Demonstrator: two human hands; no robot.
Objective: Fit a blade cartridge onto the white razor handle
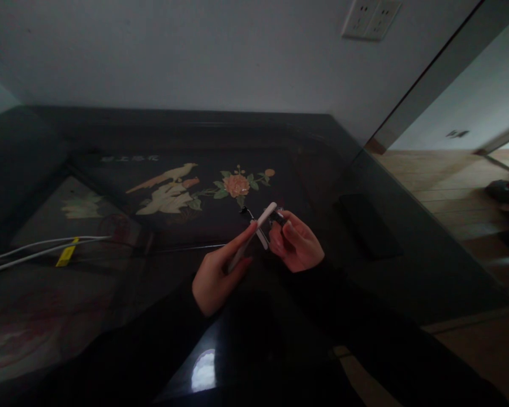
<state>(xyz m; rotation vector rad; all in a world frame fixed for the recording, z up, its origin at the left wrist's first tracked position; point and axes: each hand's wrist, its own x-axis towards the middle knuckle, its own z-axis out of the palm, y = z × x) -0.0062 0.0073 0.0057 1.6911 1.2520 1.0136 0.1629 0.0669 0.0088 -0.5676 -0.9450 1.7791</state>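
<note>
Between the fingers and thumb of my left hand [218, 277] is a thin white slab [264, 215] with rounded ends, tilted and seen nearly edge-on. A shorter pale strip [261, 236] shows just beneath its upper end; I cannot tell whether they are joined. My right hand [297, 243] has its fingers curled in a pinch around a small dark piece [279, 219], close against the slab's upper right side. The piece's kind is too dim to make out. A little black bit [243, 210] with a thin pale line lies just beyond the hands.
Both hands are over a dark glossy tabletop [314, 141] decorated with a bird and flowers [236, 185]. A flat black object [369, 226] lies at right. White cables [25, 247] with a yellow tag [67, 252] come in from the left. Wall sockets [371, 18] are above.
</note>
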